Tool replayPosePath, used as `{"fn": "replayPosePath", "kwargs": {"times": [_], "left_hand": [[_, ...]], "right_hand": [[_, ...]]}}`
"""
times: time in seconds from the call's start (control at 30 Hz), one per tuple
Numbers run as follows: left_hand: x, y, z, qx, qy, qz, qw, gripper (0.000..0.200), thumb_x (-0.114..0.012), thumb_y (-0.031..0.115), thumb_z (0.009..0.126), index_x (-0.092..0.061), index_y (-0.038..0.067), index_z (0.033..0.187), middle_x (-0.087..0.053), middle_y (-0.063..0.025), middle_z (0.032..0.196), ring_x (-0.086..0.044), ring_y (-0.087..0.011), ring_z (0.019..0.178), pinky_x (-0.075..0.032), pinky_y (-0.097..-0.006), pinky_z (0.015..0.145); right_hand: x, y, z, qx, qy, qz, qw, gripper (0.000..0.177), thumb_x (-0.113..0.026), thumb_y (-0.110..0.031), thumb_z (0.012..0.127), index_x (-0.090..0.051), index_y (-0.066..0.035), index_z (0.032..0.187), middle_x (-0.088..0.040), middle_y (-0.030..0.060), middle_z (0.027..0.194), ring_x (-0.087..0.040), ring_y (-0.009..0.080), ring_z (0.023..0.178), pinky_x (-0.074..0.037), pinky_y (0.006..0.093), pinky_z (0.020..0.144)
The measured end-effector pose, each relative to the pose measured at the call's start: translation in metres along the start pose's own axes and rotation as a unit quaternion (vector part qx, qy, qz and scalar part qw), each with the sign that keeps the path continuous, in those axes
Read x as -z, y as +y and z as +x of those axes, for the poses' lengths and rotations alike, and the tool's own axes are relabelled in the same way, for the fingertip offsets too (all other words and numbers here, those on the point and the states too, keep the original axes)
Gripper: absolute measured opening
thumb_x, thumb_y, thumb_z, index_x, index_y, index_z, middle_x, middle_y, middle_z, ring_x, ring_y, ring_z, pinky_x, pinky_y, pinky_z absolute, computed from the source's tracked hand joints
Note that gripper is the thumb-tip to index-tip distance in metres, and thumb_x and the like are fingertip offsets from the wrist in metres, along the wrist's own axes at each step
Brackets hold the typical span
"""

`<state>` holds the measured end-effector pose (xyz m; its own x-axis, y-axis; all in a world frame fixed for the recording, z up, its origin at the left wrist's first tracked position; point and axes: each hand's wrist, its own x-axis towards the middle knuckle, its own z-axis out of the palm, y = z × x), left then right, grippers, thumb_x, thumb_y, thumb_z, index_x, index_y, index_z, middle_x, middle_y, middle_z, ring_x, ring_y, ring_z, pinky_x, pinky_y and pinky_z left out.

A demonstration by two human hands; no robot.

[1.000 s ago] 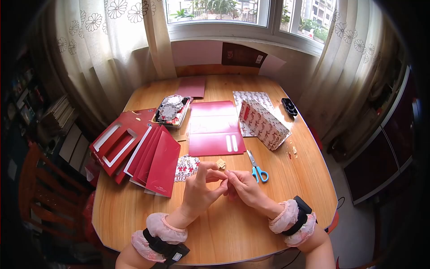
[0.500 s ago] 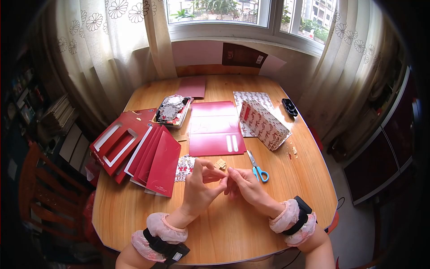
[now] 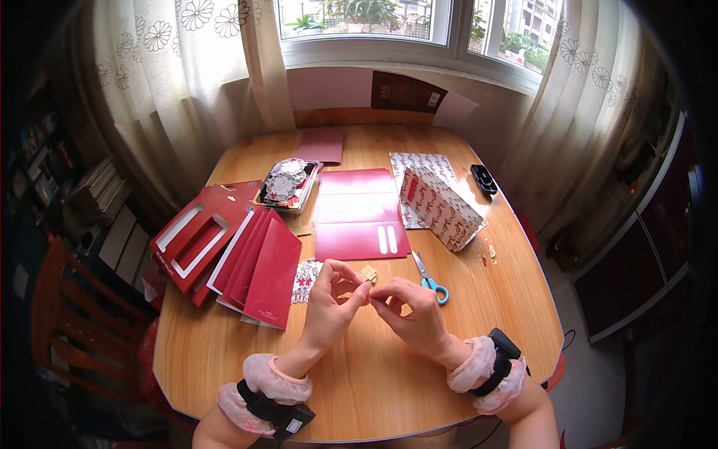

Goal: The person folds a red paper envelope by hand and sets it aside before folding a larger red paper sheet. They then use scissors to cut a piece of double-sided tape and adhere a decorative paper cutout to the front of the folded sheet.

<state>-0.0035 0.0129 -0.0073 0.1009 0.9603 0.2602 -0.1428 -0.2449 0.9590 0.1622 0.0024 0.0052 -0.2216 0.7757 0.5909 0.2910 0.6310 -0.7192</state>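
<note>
My left hand [image 3: 333, 303] and my right hand [image 3: 411, 314] meet above the near middle of the table, thumbs and fingertips pinched. Whatever lies between the fingertips is too small to make out. Just beyond them sits a small pile of beige pieces [image 3: 369, 274]. Blue-handled scissors [image 3: 434, 288] lie to the right of my right hand, blades pointing away from me. Left of my left hand is a white patterned paper piece with red bows [image 3: 305, 281]. A dark red card sheet [image 3: 355, 209] with fold lines and two white slots lies flat ahead.
Red card pieces [image 3: 265, 269] and a red box panel with a cut-out [image 3: 183, 243] are stacked at left. Behind them a tray [image 3: 305, 196] holds patterned paper cut-outs. At right stand a folded patterned card [image 3: 441, 208], a black object [image 3: 484, 179] and beige scraps [image 3: 491, 252].
My right hand has turned over, its knuckles rising and its fingertips now pinching from above. My left hand has shifted slightly left, its fingers curling closer together.
</note>
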Motion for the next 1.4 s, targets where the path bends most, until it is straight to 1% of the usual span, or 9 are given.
{"fn": "replayPosePath", "kwargs": {"times": [0.33,0.53,0.6,0.73,0.8,0.87,1.13,1.2,1.4], "left_hand": [[-0.0018,0.0005,-0.0019,-0.03,0.011,0.05,0.998,0.024,-0.066,0.002,0.089,-0.045,0.005,0.1,-0.06,-0.0039,0.089,-0.066,-0.0111,0.085,-0.058,-0.0222,0.066],[-0.0036,0.0039,-0.004,-0.065,0.016,0.115,0.991,0.024,-0.067,0.002,0.087,-0.047,0.004,0.101,-0.063,-0.0056,0.087,-0.068,-0.0127,0.083,-0.059,-0.0258,0.067],[-0.0032,0.0048,-0.0048,-0.052,0.001,0.133,0.99,0.027,-0.065,-0.002,0.088,-0.045,0.006,0.104,-0.058,-0.0025,0.09,-0.064,-0.0089,0.086,-0.055,-0.0206,0.067],[-0.0028,0.0025,-0.005,-0.055,-0.001,0.135,0.989,0.027,-0.065,-0.002,0.088,-0.045,0.006,0.104,-0.057,-0.0023,0.09,-0.064,-0.009,0.085,-0.055,-0.0206,0.066],[-0.0032,0.0032,-0.0048,-0.053,0.004,0.134,0.99,0.027,-0.065,-0.002,0.088,-0.045,0.006,0.104,-0.057,-0.0025,0.091,-0.064,-0.0091,0.085,-0.055,-0.021,0.067],[-0.0031,0.0033,-0.0047,-0.052,0.005,0.132,0.99,0.027,-0.065,-0.002,0.088,-0.045,0.006,0.104,-0.057,-0.0026,0.091,-0.064,-0.0092,0.085,-0.055,-0.0212,0.067],[-0.0034,0.0048,-0.0042,-0.045,0.011,0.128,0.991,0.027,-0.065,-0.002,0.088,-0.045,0.006,0.104,-0.058,-0.0032,0.089,-0.064,-0.0094,0.084,-0.055,-0.0214,0.066],[-0.0035,0.0023,-0.004,-0.06,0.019,0.128,0.99,0.024,-0.066,0.001,0.087,-0.048,0.003,0.103,-0.066,-0.0076,0.086,-0.069,-0.0145,0.083,-0.059,-0.0269,0.067],[-0.0039,0.0043,-0.0047,-0.063,0.008,0.138,0.988,0.024,-0.066,0.001,0.087,-0.048,0.003,0.104,-0.066,-0.0077,0.085,-0.069,-0.0148,0.082,-0.059,-0.0269,0.067]], "right_hand": [[0.001,-0.0002,-0.0001,-0.012,-0.012,-0.007,1.0,0.009,-0.072,-0.003,0.084,-0.067,-0.002,0.091,-0.066,0.0055,0.077,-0.06,0.0121,0.055,-0.047,0.0246,0.05],[0.0026,-0.0033,-0.0003,-0.022,-0.027,-0.008,0.999,0.008,-0.071,-0.003,0.083,-0.067,-0.001,0.09,-0.068,0.0061,0.078,-0.065,0.0129,0.062,-0.052,0.0236,0.055],[0.0026,-0.0033,-0.0008,-0.021,-0.028,-0.009,0.999,0.008,-0.071,-0.003,0.083,-0.068,0.0,0.089,-0.068,0.0062,0.077,-0.067,0.0129,0.064,-0.053,0.0234,0.057],[0.0028,-0.0009,-0.0026,-0.031,-0.021,-0.014,0.999,0.008,-0.071,-0.004,0.082,-0.068,0.0,0.088,-0.068,0.0065,0.076,-0.066,0.0129,0.062,-0.053,0.0236,0.057],[0.0027,-0.001,-0.0028,-0.043,-0.015,-0.009,0.999,0.007,-0.071,-0.004,0.082,-0.068,0.0,0.087,-0.068,0.0067,0.075,-0.066,0.013,0.061,-0.053,0.0237,0.056],[0.0028,-0.0035,-0.0014,-0.051,-0.008,-0.009,0.999,0.007,-0.073,0.001,0.08,-0.068,0.001,0.085,-0.067,0.0034,0.073,-0.06,0.0078,0.06,-0.049,0.0217,0.056],[0.002,-0.0047,-0.0004,-0.031,-0.01,-0.003,0.999,0.008,-0.073,0.002,0.079,-0.07,0.001,0.086,-0.068,0.0052,0.074,-0.061,0.0085,0.06,-0.049,0.021,0.055],[0.0019,-0.0044,-0.0005,-0.028,-0.01,-0.001,1.0,0.008,-0.074,0.002,0.079,-0.07,0.001,0.086,-0.067,0.0054,0.074,-0.061,0.0088,0.06,-0.049,0.0213,0.056],[0.0023,-0.0039,-0.0012,-0.035,-0.02,-0.008,0.999,0.008,-0.074,0.001,0.078,-0.069,0.002,0.085,-0.067,0.0051,0.073,-0.062,0.0093,0.062,-0.05,0.0225,0.058]]}}
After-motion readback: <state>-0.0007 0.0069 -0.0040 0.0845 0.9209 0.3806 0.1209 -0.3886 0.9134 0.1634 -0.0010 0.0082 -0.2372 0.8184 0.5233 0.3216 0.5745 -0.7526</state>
